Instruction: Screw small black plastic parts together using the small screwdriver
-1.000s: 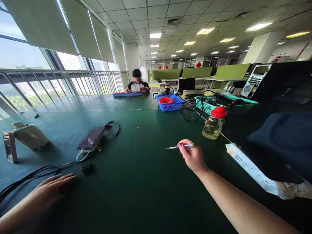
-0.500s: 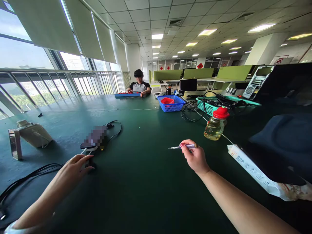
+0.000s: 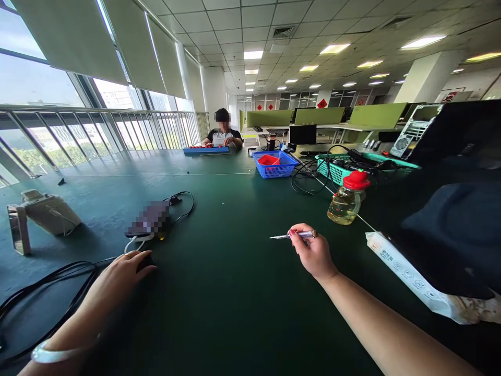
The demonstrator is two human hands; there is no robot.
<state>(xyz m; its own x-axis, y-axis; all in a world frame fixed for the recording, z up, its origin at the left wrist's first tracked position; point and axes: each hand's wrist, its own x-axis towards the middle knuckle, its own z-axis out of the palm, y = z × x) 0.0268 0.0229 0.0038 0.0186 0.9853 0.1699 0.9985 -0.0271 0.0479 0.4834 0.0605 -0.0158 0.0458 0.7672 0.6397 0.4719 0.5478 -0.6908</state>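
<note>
My right hand (image 3: 311,249) is closed in a pinch around a screwdriver (image 3: 278,237) with a clear handle; its thin metal shaft points left, just above the dark green table (image 3: 223,292). On the left, my left hand (image 3: 123,271) is curled over a small black object (image 3: 144,259), mostly hidden under the fingers. Black cables (image 3: 58,271) run from beside that hand toward the left edge. Just beyond it lies a phone (image 3: 148,216), partly blurred, with white cords at its near end.
A beige device (image 3: 50,211) stands at left. To the right are a red-capped bottle (image 3: 346,201), a white packet (image 3: 407,274) and a dark cloth item (image 3: 457,224). Farther back sit a blue basket (image 3: 276,169), a green basket (image 3: 332,171) with cables, and a person (image 3: 223,133) behind a blue tray (image 3: 205,151).
My left hand has shifted slightly nearer and now covers more of the black object; a bracelet shows on the wrist. The right hand has hardly moved. The far person's hand has lifted over the tray.
</note>
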